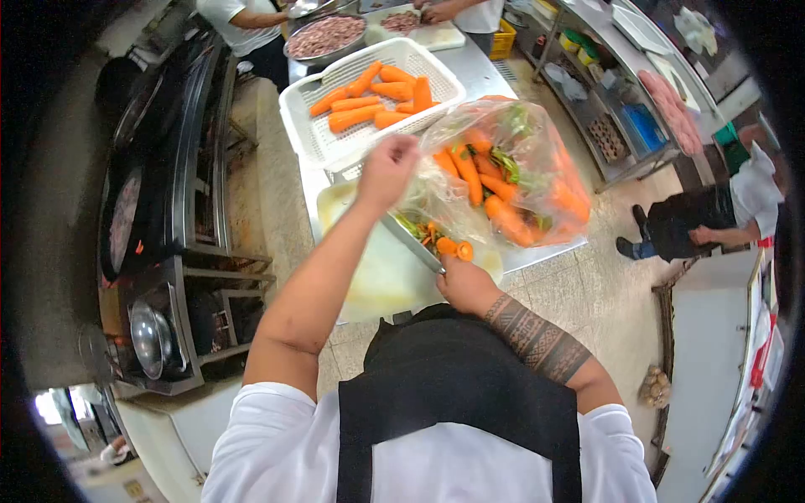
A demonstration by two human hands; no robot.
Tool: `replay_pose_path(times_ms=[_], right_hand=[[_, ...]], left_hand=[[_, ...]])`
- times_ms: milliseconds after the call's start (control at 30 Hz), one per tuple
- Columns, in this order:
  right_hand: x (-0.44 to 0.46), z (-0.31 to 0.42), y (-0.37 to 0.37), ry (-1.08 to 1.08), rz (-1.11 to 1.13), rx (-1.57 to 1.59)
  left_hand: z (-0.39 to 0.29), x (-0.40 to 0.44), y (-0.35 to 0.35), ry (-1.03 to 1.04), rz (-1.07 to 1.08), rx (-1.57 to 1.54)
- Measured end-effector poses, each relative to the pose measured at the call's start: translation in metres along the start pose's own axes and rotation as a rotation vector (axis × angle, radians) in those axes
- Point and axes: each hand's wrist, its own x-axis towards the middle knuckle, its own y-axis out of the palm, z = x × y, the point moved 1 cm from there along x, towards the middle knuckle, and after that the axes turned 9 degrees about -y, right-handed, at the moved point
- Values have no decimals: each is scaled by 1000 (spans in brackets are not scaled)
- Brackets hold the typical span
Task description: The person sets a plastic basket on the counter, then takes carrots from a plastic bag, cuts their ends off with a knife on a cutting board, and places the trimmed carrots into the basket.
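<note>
My right hand (466, 285) is closed on the handle of a knife, whose blade (411, 241) slants up and left over the pale cutting board (377, 281). Carrot tops and cut orange ends (453, 247) lie beside the blade. My left hand (390, 172) is raised near the basket's front edge, fingers curled; what it holds, if anything, is hidden. A clear plastic bag (553, 180) of carrots with green tops lies open at the board's right. Beyond the board, a white perforated basket (306, 126) holds several trimmed carrots (356, 116).
A metal bowl of chopped meat (327, 35) stands at the table's far end, where two co-workers' arms (260, 18) (449, 8) show. Another person (713, 210) stands at the right. Stoves (189, 168) line the left, metal shelves (604, 101) the right.
</note>
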Motion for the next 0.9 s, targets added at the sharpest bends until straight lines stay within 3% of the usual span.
replay_pose_path(times_ms=[100,200,300,500,600,700,800,900], right_hand=[[-4,-2,7,-37,-26,-1],[-3,-12,16,-81,-49,-6],[-6,-9,13,-118,-74,7],[-4,-4,-1,-17,65,15],[0,-4,-5,20,146,-7],[1,-6,-5,-8,100,12],[-1,-6,-6,-39,45,46],[-1,-9,-3,-115,-8,36]], left_hand=[[-21,-36,66,-43,259,207],[-6,-35,111,246,290,375],[-10,-27,142,239,397,672],[-5,-18,172,368,357,1103],[2,5,181,271,649,1091],[1,19,184,266,732,1118],[9,19,169,325,534,911],[11,12,154,433,540,1048]])
